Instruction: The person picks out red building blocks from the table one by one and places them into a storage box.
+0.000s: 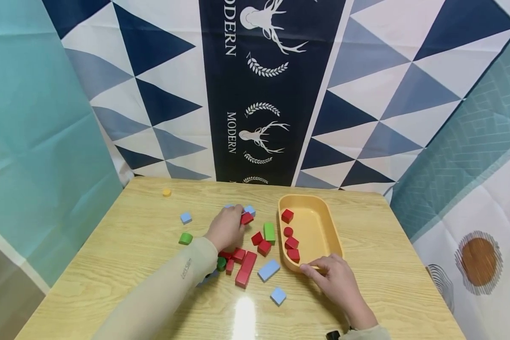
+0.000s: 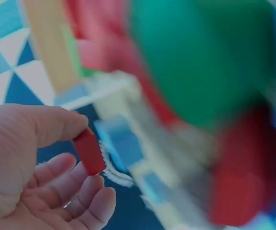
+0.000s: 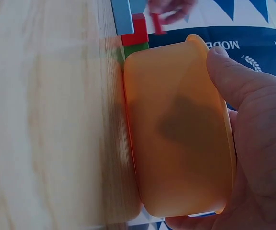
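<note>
My left hand [image 1: 226, 227] pinches a small red block [image 1: 247, 218] between thumb and fingertips, raised over the far middle of the table. The left wrist view shows the same red block [image 2: 89, 152] gripped at its end by the thumb. Near its fingers lie light blue blocks [image 1: 250, 210]. At the near end of a yellow plastic bin [image 1: 316, 231], my right hand [image 1: 337, 285] holds the rim, thumb on top. Several red pieces, including a red cube [image 1: 287, 216], lie along the bin's left side. In the right wrist view the bin [image 3: 176, 139] appears orange, its outer wall facing the camera.
Left of the bin lie a green block [image 1: 269, 233], red cubes [image 1: 264, 248], a long red block [image 1: 246, 269] and blue blocks [image 1: 268, 270]. Farther left are a green piece [image 1: 185, 238], a blue block [image 1: 186, 217] and a yellow disc [image 1: 166, 192]. Patterned cloth [image 1: 170, 94] hangs behind the table.
</note>
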`<action>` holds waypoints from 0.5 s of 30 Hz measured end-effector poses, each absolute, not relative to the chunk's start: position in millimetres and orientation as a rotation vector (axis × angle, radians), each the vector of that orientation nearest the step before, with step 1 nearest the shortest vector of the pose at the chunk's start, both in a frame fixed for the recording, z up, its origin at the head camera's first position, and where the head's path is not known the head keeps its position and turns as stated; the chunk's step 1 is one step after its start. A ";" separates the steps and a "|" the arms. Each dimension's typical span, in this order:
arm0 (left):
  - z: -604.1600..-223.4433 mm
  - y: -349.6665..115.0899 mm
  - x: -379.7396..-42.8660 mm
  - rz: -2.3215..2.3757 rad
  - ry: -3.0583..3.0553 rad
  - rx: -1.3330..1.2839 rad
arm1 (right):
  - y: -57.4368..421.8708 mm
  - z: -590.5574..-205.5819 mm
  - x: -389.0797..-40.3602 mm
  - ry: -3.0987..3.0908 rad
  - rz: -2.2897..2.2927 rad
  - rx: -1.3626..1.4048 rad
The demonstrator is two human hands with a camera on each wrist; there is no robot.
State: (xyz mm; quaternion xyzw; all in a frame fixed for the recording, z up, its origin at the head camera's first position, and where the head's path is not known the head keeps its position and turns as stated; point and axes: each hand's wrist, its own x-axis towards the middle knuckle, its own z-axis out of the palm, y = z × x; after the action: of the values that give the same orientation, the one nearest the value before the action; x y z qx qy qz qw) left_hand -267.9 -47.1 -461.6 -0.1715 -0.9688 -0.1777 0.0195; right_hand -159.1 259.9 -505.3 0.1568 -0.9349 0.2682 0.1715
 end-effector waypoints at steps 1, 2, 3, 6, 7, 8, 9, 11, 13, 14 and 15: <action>-456.7 -41.2 -264.3 -0.632 -2.986 -0.529 | 260.3 -505.1 -158.9 -2.654 0.761 0.443; -452.2 -34.6 -260.1 -0.709 -2.962 -0.537 | 260.7 -504.9 -158.7 -2.655 0.760 0.440; -448.9 -27.7 -255.2 -0.787 -2.944 -0.557 | 261.1 -504.7 -158.6 -2.656 0.761 0.438; -444.3 -7.0 -239.8 -0.912 -2.910 -0.645 | 261.5 -504.4 -159.0 -2.655 0.764 0.442; -444.8 -1.0 -235.3 -0.916 -2.901 -0.675 | 261.6 -504.4 -159.2 -2.655 0.766 0.443; -446.0 4.6 -231.3 -0.915 -2.899 -0.699 | 261.7 -504.4 -159.5 -2.654 0.767 0.442; -447.8 9.7 -227.9 -0.899 -2.900 -0.716 | 261.6 -504.4 -159.8 -2.653 0.769 0.443; -452.3 17.9 -223.0 -0.857 -2.892 -0.747 | 261.6 -504.6 -160.2 -2.653 0.767 0.442; -456.8 23.9 -219.6 -0.845 -2.894 -0.755 | 261.9 -504.9 -160.1 -2.655 0.764 0.438; -459.0 26.5 -218.6 -0.837 -2.893 -0.760 | 262.0 -505.0 -159.8 -2.655 0.761 0.439; -460.9 28.5 -217.7 -0.828 -2.892 -0.761 | 262.2 -505.1 -159.5 -2.655 0.759 0.441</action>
State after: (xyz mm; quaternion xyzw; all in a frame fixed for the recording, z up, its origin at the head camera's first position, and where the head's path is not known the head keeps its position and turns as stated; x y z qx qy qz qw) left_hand -217.7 28.5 -460.9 -0.2453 -0.9318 -0.2669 0.0193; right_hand -159.5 262.2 -505.1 0.1555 -0.9353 0.2675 0.1718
